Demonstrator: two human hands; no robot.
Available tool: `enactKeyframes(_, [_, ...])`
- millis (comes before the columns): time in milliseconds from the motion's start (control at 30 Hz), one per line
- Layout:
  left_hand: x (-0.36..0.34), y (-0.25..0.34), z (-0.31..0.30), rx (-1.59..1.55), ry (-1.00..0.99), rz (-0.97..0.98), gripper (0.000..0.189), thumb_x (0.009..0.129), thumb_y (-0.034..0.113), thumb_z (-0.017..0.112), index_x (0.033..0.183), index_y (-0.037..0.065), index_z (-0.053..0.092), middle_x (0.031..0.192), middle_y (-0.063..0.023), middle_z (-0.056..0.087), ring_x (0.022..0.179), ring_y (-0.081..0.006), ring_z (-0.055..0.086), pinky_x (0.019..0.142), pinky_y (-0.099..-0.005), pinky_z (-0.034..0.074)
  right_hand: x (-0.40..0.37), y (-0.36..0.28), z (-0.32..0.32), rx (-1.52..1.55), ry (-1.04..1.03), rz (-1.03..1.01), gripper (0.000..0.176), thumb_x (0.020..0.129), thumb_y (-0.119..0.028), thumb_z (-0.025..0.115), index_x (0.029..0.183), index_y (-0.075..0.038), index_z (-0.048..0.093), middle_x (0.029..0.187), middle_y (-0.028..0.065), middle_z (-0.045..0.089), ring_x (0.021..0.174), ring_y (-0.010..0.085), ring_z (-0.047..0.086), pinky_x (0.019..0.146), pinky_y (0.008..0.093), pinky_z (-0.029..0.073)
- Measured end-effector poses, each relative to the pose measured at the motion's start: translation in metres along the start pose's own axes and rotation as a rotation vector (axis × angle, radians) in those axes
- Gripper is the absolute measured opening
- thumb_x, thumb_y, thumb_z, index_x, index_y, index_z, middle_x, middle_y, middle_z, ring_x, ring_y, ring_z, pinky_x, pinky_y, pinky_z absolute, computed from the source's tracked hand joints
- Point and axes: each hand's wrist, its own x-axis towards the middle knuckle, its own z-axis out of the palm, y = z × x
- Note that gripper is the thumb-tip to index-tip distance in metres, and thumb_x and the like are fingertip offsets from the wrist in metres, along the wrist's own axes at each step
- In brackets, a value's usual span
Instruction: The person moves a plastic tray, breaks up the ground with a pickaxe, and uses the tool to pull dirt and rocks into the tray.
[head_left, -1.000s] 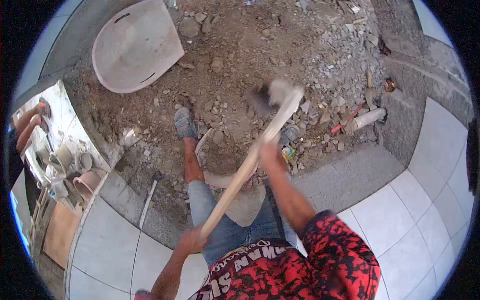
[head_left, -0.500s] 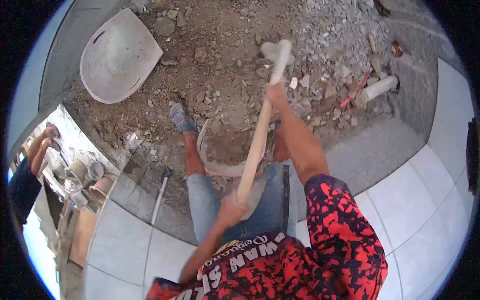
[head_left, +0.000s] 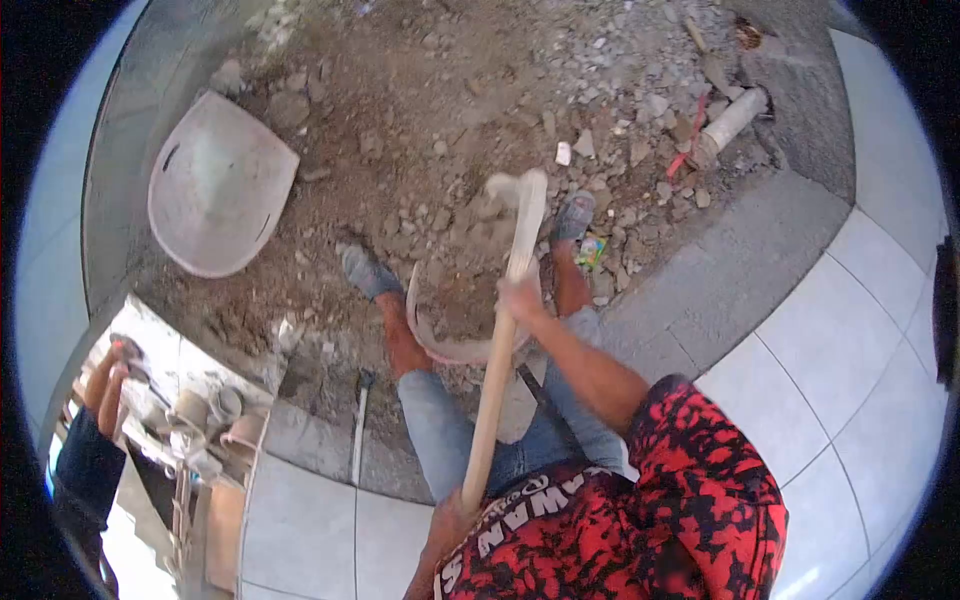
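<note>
Here's the hoe (head_left: 490, 400), angled out from the waist, head over the rubble (head_left: 430, 150)! Right hand (head_left: 520, 298) wraps the handle midway, left hand (head_left: 452, 518) clasps the butt; a pan (head_left: 222, 190) lies off left, a pipe (head_left: 732, 125) juts in right.

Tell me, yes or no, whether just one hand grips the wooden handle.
No, the right hand grips the wooden handle partway up and the left hand grips its lower end.
</note>
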Motion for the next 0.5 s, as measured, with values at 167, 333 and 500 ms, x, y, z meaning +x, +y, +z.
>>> enactKeyframes(167, [-0.041,-0.11,-0.024,0.257,-0.122,-0.119,0.042,0.068,0.029,0.064,0.096,0.002,0.047,0.081,-0.0213,0.056,0.075,-0.0399,0.055,0.065,-0.0443,0.045,-0.044,0.087,0.056,-0.096,-0.041,0.069,0.048,0.078,-0.029,0.056,0.107,0.005,0.039,0.078,0.0133,0.056,0.071,0.0241,0.056,0.062,0.0367,0.046])
enactKeyframes(333, [-0.037,-0.051,-0.046,0.488,-0.053,-0.252,0.047,0.066,0.03,0.064,0.099,0.001,0.046,0.079,-0.0214,0.058,0.074,-0.0387,0.057,0.066,-0.0437,0.046,-0.05,0.085,0.055,0.175,0.015,-0.008,0.046,0.076,-0.019,0.058,0.109,0.006,0.039,0.084,0.0151,0.055,0.075,0.0249,0.057,0.064,0.0364,0.046])
enactKeyframes(500, [0.131,0.039,-0.019,0.572,-0.03,0.13,0.047,0.068,0.032,0.06,0.104,0.003,0.047,0.085,-0.0186,0.056,0.075,-0.0386,0.055,0.068,-0.0446,0.044,0.024,-0.068,-0.117,0.133,0.404,-0.408,0.071,0.078,-0.019,0.059,0.128,0.006,0.015,0.099,0.0187,0.053,0.083,0.0257,0.055,0.071,0.0343,0.045])
